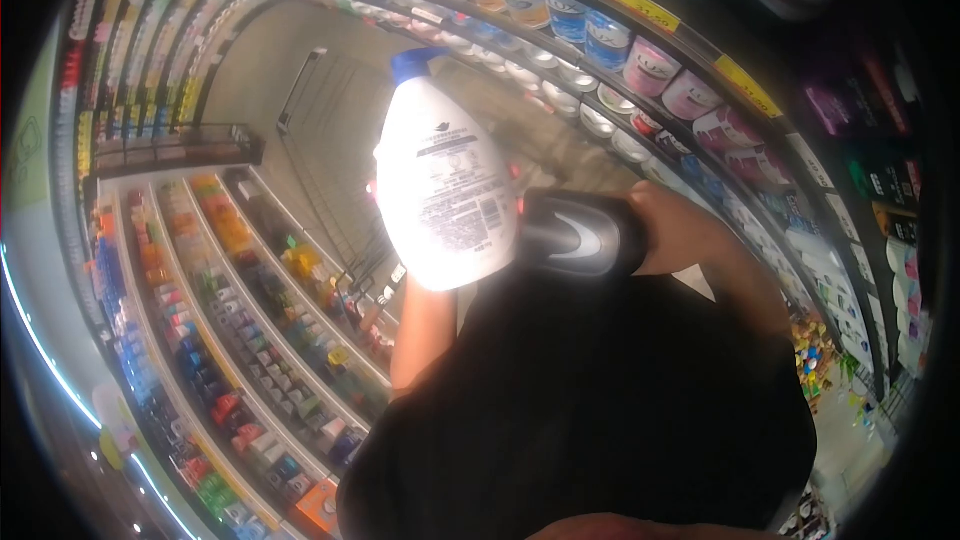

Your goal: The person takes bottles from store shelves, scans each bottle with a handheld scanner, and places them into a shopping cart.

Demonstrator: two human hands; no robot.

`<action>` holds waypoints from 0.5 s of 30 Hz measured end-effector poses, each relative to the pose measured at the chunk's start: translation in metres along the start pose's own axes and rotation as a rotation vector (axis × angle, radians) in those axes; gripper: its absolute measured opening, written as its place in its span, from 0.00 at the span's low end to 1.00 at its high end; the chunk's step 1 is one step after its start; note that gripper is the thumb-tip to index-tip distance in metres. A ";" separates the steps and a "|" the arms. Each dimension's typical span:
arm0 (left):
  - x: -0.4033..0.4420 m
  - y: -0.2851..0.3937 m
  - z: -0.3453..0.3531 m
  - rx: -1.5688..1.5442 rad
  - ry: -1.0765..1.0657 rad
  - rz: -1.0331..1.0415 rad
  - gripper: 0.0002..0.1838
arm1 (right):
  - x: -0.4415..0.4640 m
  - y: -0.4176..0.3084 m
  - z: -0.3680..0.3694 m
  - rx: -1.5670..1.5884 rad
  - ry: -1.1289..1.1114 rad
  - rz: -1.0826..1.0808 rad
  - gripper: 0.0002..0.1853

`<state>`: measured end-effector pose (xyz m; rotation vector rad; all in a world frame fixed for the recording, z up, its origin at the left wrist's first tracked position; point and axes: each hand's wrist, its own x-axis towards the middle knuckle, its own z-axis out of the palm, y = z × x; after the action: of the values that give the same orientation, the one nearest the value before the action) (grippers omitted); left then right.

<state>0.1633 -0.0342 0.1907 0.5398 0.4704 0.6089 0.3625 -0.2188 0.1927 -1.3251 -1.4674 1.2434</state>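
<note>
A white bottle (pixel 450 190) with a blue cap (pixel 414 64) is held up in front of me, slightly tilted. Its printed back label, with a barcode near the lower right, faces the camera. My left hand (pixel 428 302) grips the bottle from behind; fingertips show at its two sides and the palm is hidden. My right hand (pixel 668 228) is wrapped around a black container (pixel 583 236) bearing a pale curved mark, its exact kind unclear. That container lies right beside the bottle's lower right side.
To the right, a curved-looking shelf holds several tubs and packs, including pink LUX packs (pixel 655 65), above yellow price tags (pixel 745 85). Lower left, tiered shelves (pixel 250 340) carry colourful bottles. A metal shopping cart (pixel 315 140) stands in the aisle behind the bottle.
</note>
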 end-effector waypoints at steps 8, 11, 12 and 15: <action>-0.024 0.019 -0.048 -0.165 -0.058 0.034 0.54 | 0.036 -0.004 0.013 0.012 -0.097 -0.046 0.34; -0.032 0.031 -0.063 -0.265 -0.123 -0.035 0.56 | 0.052 -0.012 0.019 -0.027 -0.158 -0.012 0.35; -0.034 0.033 -0.069 -0.254 -0.102 -0.024 0.57 | 0.058 -0.017 0.021 -0.051 -0.153 -0.027 0.36; -0.040 0.045 -0.083 -0.346 -0.074 -0.042 0.60 | 0.080 -0.029 0.034 -0.025 -0.180 -0.017 0.37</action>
<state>0.0699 -0.0011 0.1649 0.2217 0.2967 0.6118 0.3117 -0.1439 0.2095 -1.2403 -1.6199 1.3663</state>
